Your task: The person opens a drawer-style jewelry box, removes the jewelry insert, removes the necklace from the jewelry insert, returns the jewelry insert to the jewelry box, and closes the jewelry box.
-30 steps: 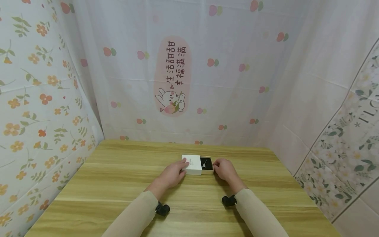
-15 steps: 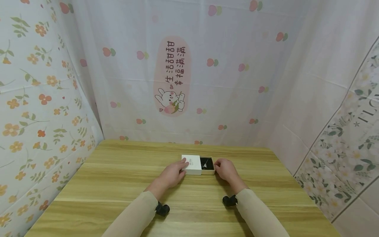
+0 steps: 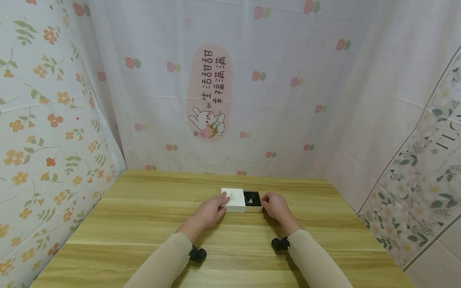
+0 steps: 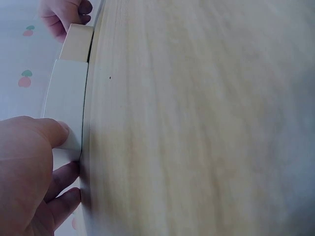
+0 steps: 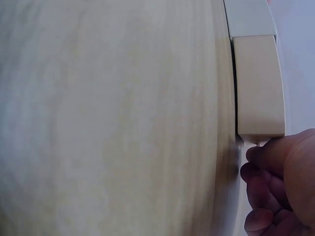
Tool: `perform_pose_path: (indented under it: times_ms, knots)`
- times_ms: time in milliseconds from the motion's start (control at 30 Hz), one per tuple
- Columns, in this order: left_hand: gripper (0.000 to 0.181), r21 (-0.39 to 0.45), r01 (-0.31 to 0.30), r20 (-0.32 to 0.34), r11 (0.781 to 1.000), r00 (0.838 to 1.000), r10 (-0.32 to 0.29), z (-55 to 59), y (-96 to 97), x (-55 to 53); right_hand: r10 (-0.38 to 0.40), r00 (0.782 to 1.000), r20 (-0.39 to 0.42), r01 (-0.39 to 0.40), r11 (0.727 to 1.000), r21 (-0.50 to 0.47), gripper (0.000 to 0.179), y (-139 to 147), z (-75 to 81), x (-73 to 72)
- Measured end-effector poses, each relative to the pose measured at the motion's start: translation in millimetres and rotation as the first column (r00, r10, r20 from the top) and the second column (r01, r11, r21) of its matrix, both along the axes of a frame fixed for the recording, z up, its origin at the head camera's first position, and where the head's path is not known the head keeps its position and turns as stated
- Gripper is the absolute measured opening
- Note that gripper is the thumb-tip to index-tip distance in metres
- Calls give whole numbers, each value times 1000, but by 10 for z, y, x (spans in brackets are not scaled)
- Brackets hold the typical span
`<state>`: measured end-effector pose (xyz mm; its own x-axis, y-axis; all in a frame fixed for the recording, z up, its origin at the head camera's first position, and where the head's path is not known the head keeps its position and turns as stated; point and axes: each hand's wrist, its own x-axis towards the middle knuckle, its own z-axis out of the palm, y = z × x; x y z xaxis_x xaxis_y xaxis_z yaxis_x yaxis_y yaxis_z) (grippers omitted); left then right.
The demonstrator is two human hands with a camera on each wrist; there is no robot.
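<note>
A white jewelry box sleeve (image 3: 235, 201) with small dark print lies on the wooden table. Its cream drawer (image 3: 254, 209) sticks out to the right, lined in black. On the lining rests a thin silver necklace (image 3: 250, 200) with a small pendant, partly hidden under the sleeve. My left hand (image 3: 209, 211) grips the sleeve at its left end, thumb (image 4: 60, 133) against the near side and fingers over the top and end. At the drawer's right end, my right hand (image 3: 275, 206) pinches a small pull with thumb and curled fingers (image 5: 261, 189).
The wooden table (image 3: 230, 256) reaches to a printed cloth (image 3: 288, 120) hanging behind. Floral cloths hang at the left (image 3: 54, 120) and right. A black wrist camera (image 3: 197, 254) sits on each sleeve's cuff.
My right hand has moved slightly right, drawing the drawer a little further out of the sleeve. More of the necklace shows. The left hand and the sleeve have stayed put.
</note>
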<state>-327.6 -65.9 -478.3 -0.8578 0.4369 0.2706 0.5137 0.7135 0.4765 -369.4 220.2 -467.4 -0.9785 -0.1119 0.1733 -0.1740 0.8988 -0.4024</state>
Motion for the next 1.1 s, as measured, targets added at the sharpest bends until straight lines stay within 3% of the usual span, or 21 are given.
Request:
perform_pose_path:
  times_ms: [1100]
  knots:
    - [46, -12, -1, 19, 1000, 1000, 1, -38, -8, -56, 2, 1000, 24, -2, 1000, 22, 14, 51, 12, 11]
